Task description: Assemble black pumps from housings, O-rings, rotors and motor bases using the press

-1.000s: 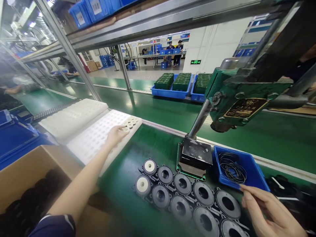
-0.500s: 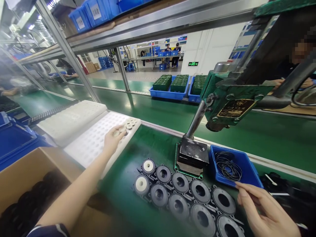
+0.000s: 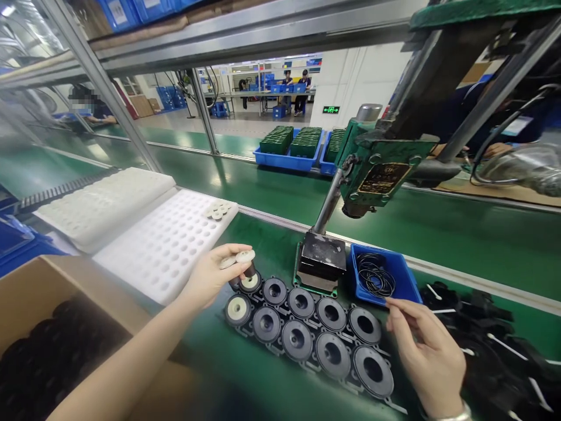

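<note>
Two pale discs [image 3: 245,256] between the fingers [image 3: 232,248] of the left hand [image 3: 205,280]

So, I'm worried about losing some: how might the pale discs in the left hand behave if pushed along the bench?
The pale discs would probably roll if tipped on edge, given their round rims. They're likely light, since the left hand pinches at least two together. They seem stiff too, showing no visible bend.

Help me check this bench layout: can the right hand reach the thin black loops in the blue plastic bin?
Likely yes: the right hand is by the near side of the open bin, and nothing visible covers the loops.
</note>
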Demonstrator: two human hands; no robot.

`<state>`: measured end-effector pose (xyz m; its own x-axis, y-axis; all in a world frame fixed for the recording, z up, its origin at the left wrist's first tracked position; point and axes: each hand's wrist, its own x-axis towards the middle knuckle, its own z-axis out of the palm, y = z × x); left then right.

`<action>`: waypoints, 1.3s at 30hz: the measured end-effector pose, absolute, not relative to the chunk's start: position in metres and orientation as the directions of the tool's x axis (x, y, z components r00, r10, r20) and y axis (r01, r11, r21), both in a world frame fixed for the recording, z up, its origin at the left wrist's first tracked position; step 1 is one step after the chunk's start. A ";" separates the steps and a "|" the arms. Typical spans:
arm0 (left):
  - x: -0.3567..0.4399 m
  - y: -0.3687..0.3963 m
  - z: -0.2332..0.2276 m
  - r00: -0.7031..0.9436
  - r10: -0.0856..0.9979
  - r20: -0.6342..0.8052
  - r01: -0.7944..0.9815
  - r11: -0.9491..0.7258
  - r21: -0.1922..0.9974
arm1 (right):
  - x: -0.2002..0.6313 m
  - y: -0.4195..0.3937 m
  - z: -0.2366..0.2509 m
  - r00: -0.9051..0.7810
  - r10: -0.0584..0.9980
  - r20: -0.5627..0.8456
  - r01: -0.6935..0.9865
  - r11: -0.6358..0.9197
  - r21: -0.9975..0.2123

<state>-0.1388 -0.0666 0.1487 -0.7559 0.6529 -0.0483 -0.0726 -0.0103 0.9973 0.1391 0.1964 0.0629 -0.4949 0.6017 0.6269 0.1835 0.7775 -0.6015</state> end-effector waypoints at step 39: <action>-0.109 -0.051 0.143 -0.678 0.662 -0.320 -0.512 -0.113 0.851 | 0.135 0.185 0.071 -0.494 0.552 0.672 0.117 0.808 -0.578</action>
<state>-0.1091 -0.0506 0.1429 -0.6779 0.6619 -0.3197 -0.5120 -0.1131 0.8515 0.1346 0.1853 0.0714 -0.4940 0.5521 0.6716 0.1174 0.8078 -0.5777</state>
